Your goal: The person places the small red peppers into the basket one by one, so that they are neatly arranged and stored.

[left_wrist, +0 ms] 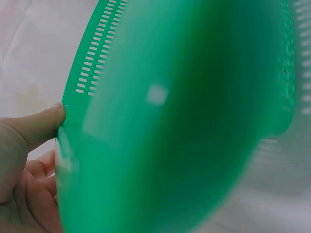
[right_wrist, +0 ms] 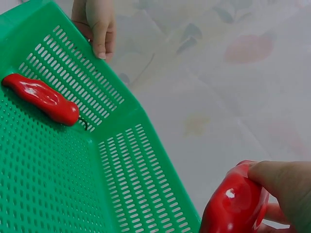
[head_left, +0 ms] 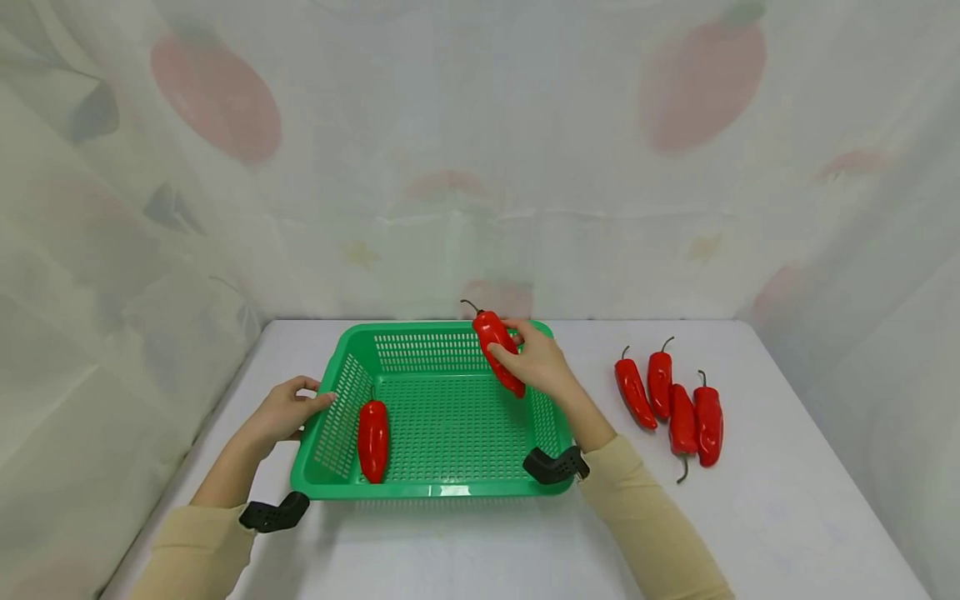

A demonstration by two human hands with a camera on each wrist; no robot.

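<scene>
Right hand point(head_left: 542, 360): fingers pinching pepper point(head_left: 491, 332) near far-right corner of basket point(head_left: 457, 429). Left hand point(head_left: 283, 410): fingers pinching its left edge.

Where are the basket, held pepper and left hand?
Basket point(head_left: 459, 427), head view: bare perforated floor.
Held pepper point(head_left: 491, 329), head view: upper body, stem end.
Left hand point(head_left: 287, 409), head view: back of hand.

Soft light; left-wrist basket point(left_wrist: 131, 160) partly blurred

The peppers point(head_left: 372, 442) are red, their stems point(head_left: 684, 469) dark; the basket point(head_left: 442, 492) is green, patterned with slots point(head_left: 429, 351); the sleeves point(head_left: 647, 517) are beige. The whitish backdrop point(head_left: 517, 125) bears faded red fruits point(head_left: 217, 98) and yellow stars point(head_left: 362, 255).
</scene>
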